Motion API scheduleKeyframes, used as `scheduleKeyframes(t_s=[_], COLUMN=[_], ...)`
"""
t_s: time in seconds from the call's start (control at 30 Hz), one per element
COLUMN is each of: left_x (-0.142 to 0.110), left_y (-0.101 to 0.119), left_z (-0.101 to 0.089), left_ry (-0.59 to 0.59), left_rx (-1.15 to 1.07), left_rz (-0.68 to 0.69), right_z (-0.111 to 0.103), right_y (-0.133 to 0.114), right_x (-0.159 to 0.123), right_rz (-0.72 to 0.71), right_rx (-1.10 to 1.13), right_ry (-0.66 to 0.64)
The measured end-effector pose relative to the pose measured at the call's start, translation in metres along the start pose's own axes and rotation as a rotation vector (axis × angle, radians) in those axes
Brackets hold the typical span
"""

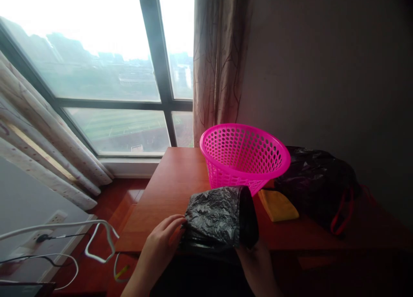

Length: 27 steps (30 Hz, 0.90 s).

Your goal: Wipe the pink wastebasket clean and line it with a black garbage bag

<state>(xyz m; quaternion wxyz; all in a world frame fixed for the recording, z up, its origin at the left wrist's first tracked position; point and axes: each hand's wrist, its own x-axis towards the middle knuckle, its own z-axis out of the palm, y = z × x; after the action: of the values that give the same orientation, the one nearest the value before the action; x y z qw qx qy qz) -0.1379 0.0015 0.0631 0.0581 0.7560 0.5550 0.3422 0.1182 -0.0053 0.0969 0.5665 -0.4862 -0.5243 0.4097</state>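
Between my two hands is a crinkled black plastic bag (214, 211), held over the near edge of the wooden table. My left hand (169, 232) grips its left end, thumb and fingers closed on the plastic. At the other end, the bag's dark mouth faces right. My right hand (254, 258) is under that mouth, its fingers hidden by the plastic and shadow. Right behind the bag stands a bright pink perforated plastic basket (243, 155), its rim tilted toward me. A folded yellow cloth (279, 205) lies to the right of the bag.
A larger black bag (318, 183) with red straps (343, 215) lies on the table (174, 172) at the right, near the wall. White cables (97, 241) loop at the left by a wall socket (56, 219). A window (109, 73) and curtains (214, 56) are behind.
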Motion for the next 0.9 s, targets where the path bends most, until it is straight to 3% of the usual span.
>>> scheduleKeyframes(t_s=[0.2, 0.47, 0.6, 0.73, 0.83, 0.9], left_x=[-0.001, -0.001, -0.003, -0.001, 0.003, 0.005], left_y=[0.006, 0.014, 0.011, 0.017, 0.033, 0.045], left_z=[0.004, -0.003, 0.007, 0.014, 0.014, 0.013], left_ry=[-0.017, -0.272, -0.215, -0.127, -0.086, -0.015], left_rx=[-0.017, -0.097, -0.129, -0.305, -0.575, -0.76], left_rz=[-0.016, -0.001, -0.03, -0.119, -0.29, -0.423], right_z=[-0.004, -0.002, -0.003, -0.006, -0.004, 0.003], right_y=[-0.001, -0.008, -0.007, -0.014, -0.025, -0.028], right_x=[-0.004, -0.003, -0.004, -0.005, -0.006, -0.006], right_rz=[0.034, 0.026, 0.057, 0.03, -0.091, -0.15], right_rx=[0.007, -0.069, -0.046, -0.018, 0.009, -0.074], right_ry=[0.004, 0.036, 0.037, -0.173, -0.422, -0.505])
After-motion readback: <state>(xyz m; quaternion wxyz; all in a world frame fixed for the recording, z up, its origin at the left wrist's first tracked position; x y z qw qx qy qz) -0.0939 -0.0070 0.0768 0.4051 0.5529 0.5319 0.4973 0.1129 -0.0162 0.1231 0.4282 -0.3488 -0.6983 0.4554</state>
